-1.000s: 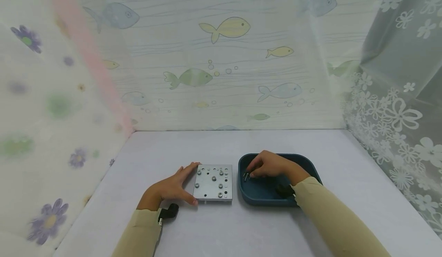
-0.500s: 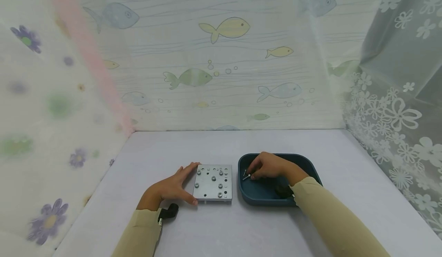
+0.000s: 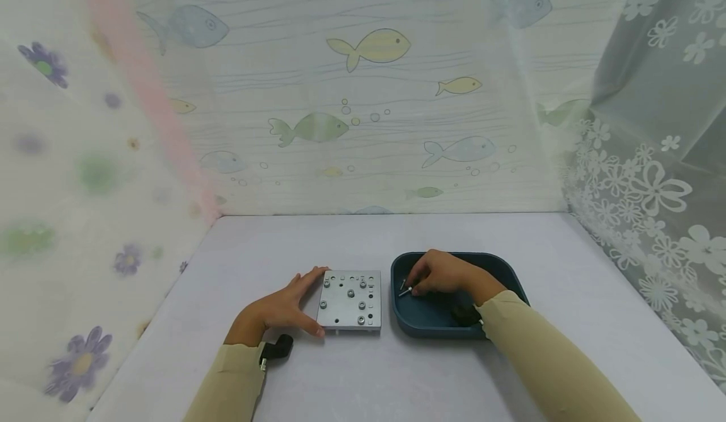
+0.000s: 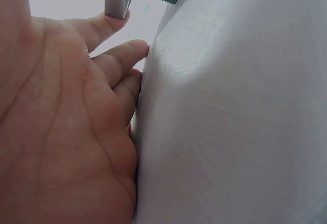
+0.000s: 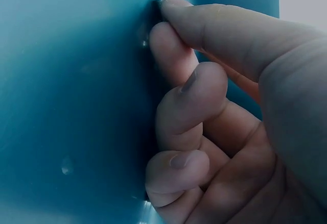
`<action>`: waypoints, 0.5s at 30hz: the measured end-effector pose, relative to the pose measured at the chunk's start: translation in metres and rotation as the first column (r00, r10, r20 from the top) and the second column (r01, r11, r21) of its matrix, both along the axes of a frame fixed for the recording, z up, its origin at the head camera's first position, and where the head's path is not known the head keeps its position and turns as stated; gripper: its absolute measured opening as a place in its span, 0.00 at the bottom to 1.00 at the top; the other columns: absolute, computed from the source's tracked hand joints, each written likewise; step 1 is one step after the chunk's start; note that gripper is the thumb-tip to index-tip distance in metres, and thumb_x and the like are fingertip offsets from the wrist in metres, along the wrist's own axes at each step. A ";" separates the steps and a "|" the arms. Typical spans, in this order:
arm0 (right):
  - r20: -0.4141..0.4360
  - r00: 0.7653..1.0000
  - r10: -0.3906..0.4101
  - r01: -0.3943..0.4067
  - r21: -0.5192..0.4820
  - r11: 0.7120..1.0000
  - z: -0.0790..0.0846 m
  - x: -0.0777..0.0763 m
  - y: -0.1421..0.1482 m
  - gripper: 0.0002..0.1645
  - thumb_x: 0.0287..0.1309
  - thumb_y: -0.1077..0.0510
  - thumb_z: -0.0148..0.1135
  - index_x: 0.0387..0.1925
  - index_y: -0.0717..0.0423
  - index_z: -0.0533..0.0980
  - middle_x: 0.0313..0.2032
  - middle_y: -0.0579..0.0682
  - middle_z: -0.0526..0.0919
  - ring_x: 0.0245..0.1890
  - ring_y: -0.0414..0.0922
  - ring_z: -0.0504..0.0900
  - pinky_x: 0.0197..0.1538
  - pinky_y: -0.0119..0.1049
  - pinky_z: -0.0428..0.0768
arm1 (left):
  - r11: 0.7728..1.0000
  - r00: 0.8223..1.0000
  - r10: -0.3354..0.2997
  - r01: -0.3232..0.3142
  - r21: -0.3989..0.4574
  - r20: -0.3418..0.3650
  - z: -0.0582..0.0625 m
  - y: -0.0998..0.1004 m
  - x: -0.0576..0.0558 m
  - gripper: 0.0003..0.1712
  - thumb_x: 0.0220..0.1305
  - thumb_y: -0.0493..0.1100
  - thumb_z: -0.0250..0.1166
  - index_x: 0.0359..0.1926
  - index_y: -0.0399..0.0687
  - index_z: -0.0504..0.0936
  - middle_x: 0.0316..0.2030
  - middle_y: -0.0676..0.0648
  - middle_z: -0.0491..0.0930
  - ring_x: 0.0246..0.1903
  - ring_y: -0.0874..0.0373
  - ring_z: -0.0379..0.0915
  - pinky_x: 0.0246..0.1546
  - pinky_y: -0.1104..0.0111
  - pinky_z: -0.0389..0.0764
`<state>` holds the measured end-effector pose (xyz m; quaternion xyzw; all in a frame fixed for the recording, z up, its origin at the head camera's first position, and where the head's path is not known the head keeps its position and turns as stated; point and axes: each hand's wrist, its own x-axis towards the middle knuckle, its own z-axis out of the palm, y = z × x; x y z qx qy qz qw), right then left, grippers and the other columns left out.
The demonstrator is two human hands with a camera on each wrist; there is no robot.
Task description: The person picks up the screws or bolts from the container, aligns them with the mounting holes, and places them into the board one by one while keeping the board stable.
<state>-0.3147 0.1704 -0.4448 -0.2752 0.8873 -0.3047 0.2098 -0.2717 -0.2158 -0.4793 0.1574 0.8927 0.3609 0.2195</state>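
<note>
Fish-print sheeting (image 3: 374, 179) backs a white table (image 3: 340, 384); lace (image 3: 635, 233) hangs at right; on the table a metal plate (image 3: 343, 307) sits between the left hand (image 3: 282, 305), fingers spread, touching it, and a blue tray (image 3: 439, 332), where the right hand (image 3: 447, 272) pinches a screw (image 3: 405, 291)

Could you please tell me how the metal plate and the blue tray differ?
The metal plate is silver, the blue tray much darker. The plate is flat, the tray hollow with rounded corners. The plate is smaller than the tray. Both are on the white tabletop.
</note>
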 end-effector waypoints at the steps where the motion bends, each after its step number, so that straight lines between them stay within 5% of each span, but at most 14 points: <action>1: -0.002 1.000 0.002 -0.002 0.000 1.000 0.000 0.000 0.000 0.10 0.59 0.60 0.74 0.43 0.50 0.90 0.33 0.41 0.90 0.32 0.39 0.83 0.39 0.36 0.82 | 1.000 1.000 -0.002 0.002 0.003 -0.001 0.000 0.000 0.000 0.78 0.33 0.59 0.87 0.82 0.73 0.48 0.84 0.50 0.38 0.81 0.36 0.19 0.72 0.26 0.35; 15: -0.018 0.999 0.026 -0.026 0.006 1.000 0.001 0.000 0.002 0.06 0.60 0.60 0.73 0.40 0.50 0.89 0.33 0.40 0.89 0.32 0.39 0.83 0.39 0.36 0.82 | 1.000 1.000 -0.006 0.006 -0.006 -0.012 0.000 -0.001 0.000 0.77 0.33 0.60 0.86 0.82 0.74 0.49 0.84 0.51 0.39 0.81 0.35 0.20 0.73 0.27 0.36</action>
